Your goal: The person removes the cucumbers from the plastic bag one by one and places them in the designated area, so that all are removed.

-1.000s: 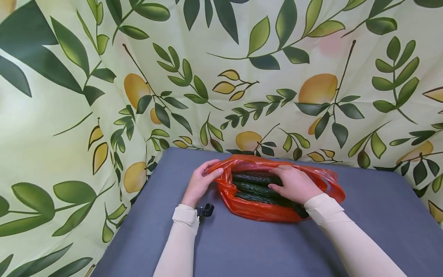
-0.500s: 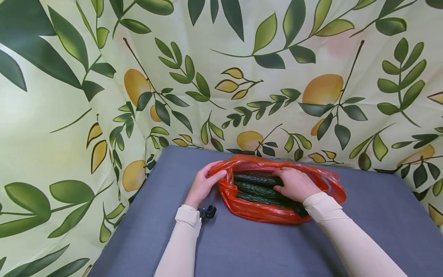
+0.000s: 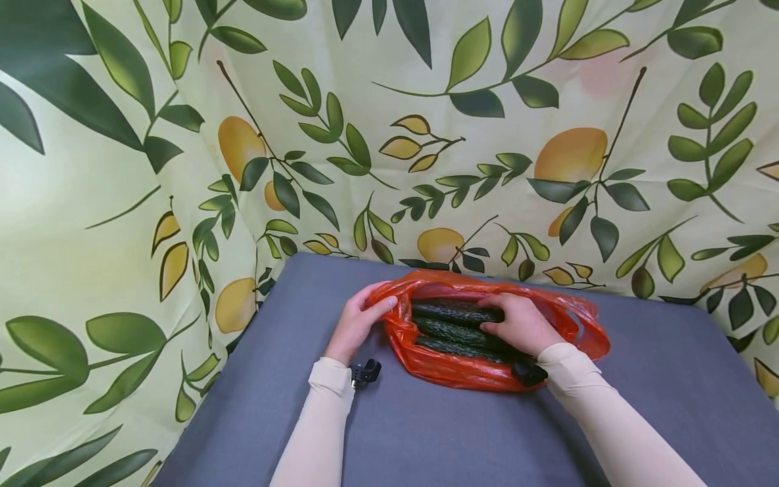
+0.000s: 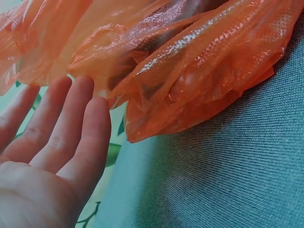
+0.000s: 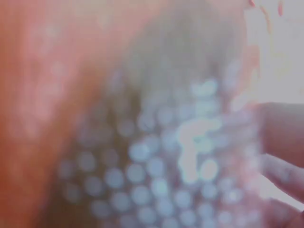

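Note:
In the head view, a red plastic bag [image 3: 450,379] lies on its side with its mouth facing up. Inside it, dark green bumpy cucumbers [image 3: 450,331] lie side by side. My left hand [image 3: 356,321] holds the bag's left edge, thumb over the plastic and fingers behind it. From the left wrist, the fingertips [image 4: 83,83] show right at the bag's edge. My right hand [image 3: 526,325] reaches into the bag from the right, its thumb and fingers round the upper cucumber. A blurred, bumpy cucumber surface [image 5: 156,175] fills much of the right wrist view.
The bag rests on a grey table [image 3: 420,439] near its far side. A cloth wall [image 3: 377,223] printed with leaves and fruit rises behind it and on the left. A black wrist device [image 3: 366,372] sits beside the left cuff.
The head view has shifted slightly. My right hand has moved a little over the cucumbers, while my left hand stays on the bag's edge.

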Demonstrator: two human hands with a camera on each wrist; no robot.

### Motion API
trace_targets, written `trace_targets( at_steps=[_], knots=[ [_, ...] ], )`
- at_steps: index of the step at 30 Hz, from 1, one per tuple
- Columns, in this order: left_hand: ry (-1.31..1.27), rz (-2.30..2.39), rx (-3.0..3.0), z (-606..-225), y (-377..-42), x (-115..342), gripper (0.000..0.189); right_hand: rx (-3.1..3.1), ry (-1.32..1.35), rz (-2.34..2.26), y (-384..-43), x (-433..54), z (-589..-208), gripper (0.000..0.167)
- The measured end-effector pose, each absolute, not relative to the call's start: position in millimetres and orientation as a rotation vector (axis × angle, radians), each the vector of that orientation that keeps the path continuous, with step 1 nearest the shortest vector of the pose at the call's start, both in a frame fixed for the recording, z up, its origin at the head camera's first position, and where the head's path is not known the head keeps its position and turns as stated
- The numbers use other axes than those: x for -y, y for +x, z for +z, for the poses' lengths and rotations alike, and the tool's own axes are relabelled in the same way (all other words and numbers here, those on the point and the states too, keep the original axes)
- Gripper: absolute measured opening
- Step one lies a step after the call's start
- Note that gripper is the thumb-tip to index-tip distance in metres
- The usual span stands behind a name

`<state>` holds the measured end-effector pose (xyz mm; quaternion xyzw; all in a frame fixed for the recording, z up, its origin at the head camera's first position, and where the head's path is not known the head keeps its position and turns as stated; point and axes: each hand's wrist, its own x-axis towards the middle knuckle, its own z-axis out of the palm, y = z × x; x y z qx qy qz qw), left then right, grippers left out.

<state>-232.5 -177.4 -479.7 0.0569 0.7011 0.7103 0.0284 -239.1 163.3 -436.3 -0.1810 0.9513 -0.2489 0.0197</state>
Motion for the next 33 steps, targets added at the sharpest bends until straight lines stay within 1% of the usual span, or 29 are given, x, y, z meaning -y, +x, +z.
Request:
trace_targets(
  at_steps=[6,23,33],
  knots=[
    [0.149,2.216,-2.136,-480.0,-233.3,178.0,0.044,-2.922,-0.486,-0.929,-240.8,-169.4,-443.1,0.039],
    [0.18,2.223,-2.129,-476.5,-233.1,177.0,0.045,-2.873,-0.402,-0.914,-249.5,-170.6,-440.3,0.034],
    [0.182,2.202,-2.136,-480.7,-230.6,177.4,0.048,-2.891,-0.402,-0.926,-246.4,-171.8,-444.5,0.032]
  ],
)
